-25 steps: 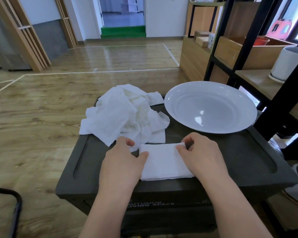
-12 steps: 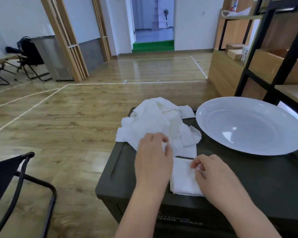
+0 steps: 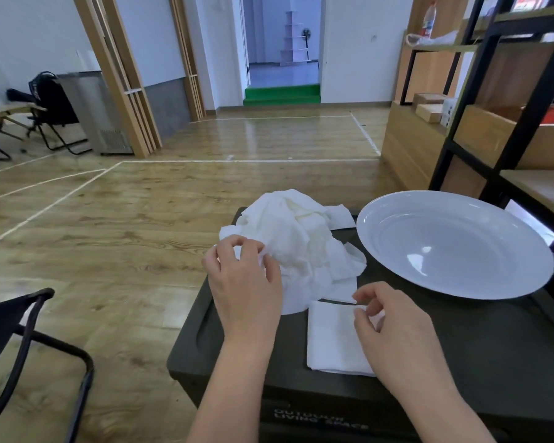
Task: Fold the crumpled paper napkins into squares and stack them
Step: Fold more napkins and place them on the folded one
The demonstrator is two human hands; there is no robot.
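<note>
A heap of crumpled white paper napkins (image 3: 296, 241) lies at the back left of a dark box lid (image 3: 480, 353). My left hand (image 3: 243, 282) is at the heap's left side, its fingertips pinching a napkin edge. A folded white napkin (image 3: 331, 340) lies flat near the lid's front edge. My right hand (image 3: 394, 327) rests on the folded napkin's right part, thumb and fingers pinching its top right corner.
A large white plate (image 3: 454, 244) sits on the right of the lid, close to the heap. A black metal shelf frame (image 3: 525, 129) stands to the right. A black folding chair (image 3: 29, 343) is at the lower left on the wooden floor.
My left hand left the folded napkin and moved up to the crumpled heap, taking hold of a napkin edge. My right hand stayed on the folded napkin. The view swung left and up.
</note>
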